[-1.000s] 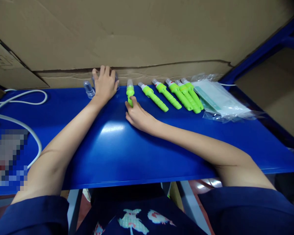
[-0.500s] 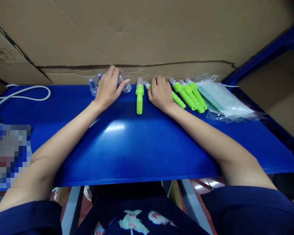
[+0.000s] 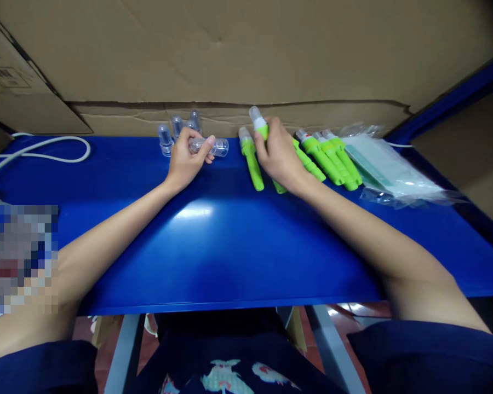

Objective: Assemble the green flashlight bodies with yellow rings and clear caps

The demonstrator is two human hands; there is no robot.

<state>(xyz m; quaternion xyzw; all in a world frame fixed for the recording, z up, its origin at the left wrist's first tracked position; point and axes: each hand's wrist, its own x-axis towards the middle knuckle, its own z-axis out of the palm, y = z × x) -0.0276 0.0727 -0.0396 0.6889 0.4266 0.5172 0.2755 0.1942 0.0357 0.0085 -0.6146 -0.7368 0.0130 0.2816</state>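
Observation:
My left hand [image 3: 187, 158] pinches a clear plastic cap [image 3: 213, 146] that lies sideways just above the blue table [image 3: 213, 241]. Three more clear caps [image 3: 176, 128] stand upright behind that hand by the cardboard. My right hand [image 3: 279, 156] is closed round a lime-green pen-shaped device [image 3: 259, 125], its white tip pointing up and away. Another green device [image 3: 251, 161] lies flat between my hands. Several more green devices [image 3: 332, 156] lie side by side to the right of my right hand.
A clear plastic bag with pale green contents [image 3: 388, 169] lies at the right end of the table. A white cable [image 3: 45, 150] loops at the far left. Cardboard sheets [image 3: 238, 54] wall off the back edge. A pixelated patch covers the near left.
My right hand has closed on a green device and lifted it from the row. My left hand has picked up a clear cap and drawn it towards me. The view shifted slightly left.

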